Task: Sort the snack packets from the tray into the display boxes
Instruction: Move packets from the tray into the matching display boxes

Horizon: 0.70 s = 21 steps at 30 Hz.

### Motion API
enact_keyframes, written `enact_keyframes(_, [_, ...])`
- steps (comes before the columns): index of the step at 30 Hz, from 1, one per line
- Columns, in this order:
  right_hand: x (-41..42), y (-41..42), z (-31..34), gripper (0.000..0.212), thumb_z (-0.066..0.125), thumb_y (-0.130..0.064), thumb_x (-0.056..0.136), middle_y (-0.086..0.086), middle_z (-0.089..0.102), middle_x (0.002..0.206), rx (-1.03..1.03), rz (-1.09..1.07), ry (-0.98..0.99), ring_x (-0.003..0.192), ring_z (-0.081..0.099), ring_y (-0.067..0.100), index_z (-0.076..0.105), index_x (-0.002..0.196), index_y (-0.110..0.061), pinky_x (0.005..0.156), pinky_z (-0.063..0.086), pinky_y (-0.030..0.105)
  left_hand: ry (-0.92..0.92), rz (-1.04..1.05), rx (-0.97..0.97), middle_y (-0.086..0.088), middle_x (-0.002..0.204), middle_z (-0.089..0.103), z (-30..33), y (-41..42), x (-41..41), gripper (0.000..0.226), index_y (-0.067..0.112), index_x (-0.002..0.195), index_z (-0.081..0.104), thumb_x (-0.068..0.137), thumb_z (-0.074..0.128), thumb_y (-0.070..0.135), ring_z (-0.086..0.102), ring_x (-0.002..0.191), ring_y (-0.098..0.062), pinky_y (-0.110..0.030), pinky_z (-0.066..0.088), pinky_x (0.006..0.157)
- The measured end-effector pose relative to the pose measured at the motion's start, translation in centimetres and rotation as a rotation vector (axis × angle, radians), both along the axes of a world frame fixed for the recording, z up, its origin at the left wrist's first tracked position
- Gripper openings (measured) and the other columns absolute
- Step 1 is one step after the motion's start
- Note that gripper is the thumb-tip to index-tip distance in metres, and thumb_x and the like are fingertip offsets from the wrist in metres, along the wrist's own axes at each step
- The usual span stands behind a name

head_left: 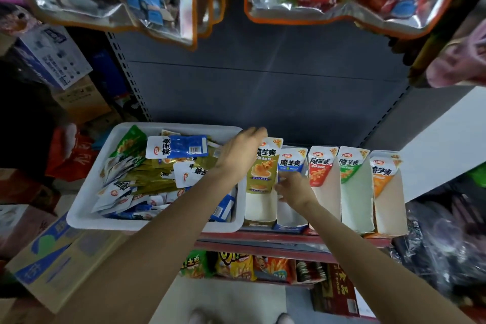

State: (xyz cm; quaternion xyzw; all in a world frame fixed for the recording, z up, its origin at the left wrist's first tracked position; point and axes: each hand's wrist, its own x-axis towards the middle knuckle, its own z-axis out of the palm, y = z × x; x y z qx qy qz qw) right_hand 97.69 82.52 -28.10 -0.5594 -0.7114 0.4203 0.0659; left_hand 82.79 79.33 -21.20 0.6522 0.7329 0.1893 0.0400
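I am partway through the sorting: the white tray (79, 216) at nine o'clock on the shelf is heaped with snack packets (147, 171), and five display boxes stand in a row at three o'clock. My left hand (240, 154) reaches across to the olive box (260, 202), fingers curled over the top of its header card; whether they pinch a packet behind it I cannot tell, the fingertips being blurred. My right hand (295, 188) sits low at the blue box (290, 214) just beside it, fingers bent toward its front, seemingly steadying packets. Both arms stretch forward from six o'clock. Next, I judge, comes seating the packets upright, then returning to the tray.
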Motion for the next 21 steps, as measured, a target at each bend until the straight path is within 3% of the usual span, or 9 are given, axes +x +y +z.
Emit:
enact_keyframes(9, [-0.4, 0.0, 0.1, 0.021, 0.053, -0.010, 0.090, 0.014, 0.068, 0.105, -0.005, -0.016, -0.019, 0.096, 0.064, 0.032, 0.064, 0.107, -0.011, 0.081, 0.056, 0.047, 0.044, 0.071, -0.156, -0.007, 0.109, 0.060, -3.4, 0.9, 0.0, 0.030, 0.020, 0.115, 0.057, 0.091, 0.053, 0.004, 0.057, 0.097, -0.023, -0.033, 0.049, 0.077])
enact_keyframes(16, [-0.3, -0.6, 0.4, 0.029, 0.053, -0.012, 0.093, 0.013, 0.066, 0.113, 0.004, -0.008, -0.016, 0.101, 0.062, 0.029, 0.057, 0.122, -0.011, 0.084, 0.055, 0.045, -0.089, 0.091, 0.094, -0.005, 0.118, 0.059, -4.4, -1.3, 0.0, 0.032, 0.013, 0.120, 0.055, 0.089, 0.056, 0.007, 0.052, 0.111, -0.021, -0.032, 0.044, 0.092])
enact_keyframes(18, [-0.5, -0.7, 0.6, 0.032, 0.055, -0.016, 0.093, 0.010, 0.065, 0.115, 0.014, -0.016, 0.000, 0.102, 0.062, 0.027, 0.055, 0.124, -0.012, 0.086, 0.054, 0.042, -0.126, 0.163, 0.132, -0.007, 0.119, 0.058, -4.7, -3.1, -0.8, 0.031, 0.010, 0.120, 0.056, 0.089, 0.054, 0.003, 0.051, 0.112, -0.022, -0.031, 0.043, 0.093])
enact_keyframes(21, [-0.9, -0.9, 0.9, 0.037, 0.056, -0.019, 0.093, 0.007, 0.063, 0.121, 0.053, -0.015, -0.004, 0.105, 0.062, 0.024, 0.049, 0.129, -0.013, 0.082, 0.051, 0.030, -0.060, 0.173, -0.024, -0.005, 0.129, 0.051, -5.5, -5.3, -2.7, 0.042, 0.013, 0.126, 0.050, 0.086, 0.054, -0.001, 0.045, 0.121, -0.020, -0.031, 0.041, 0.100])
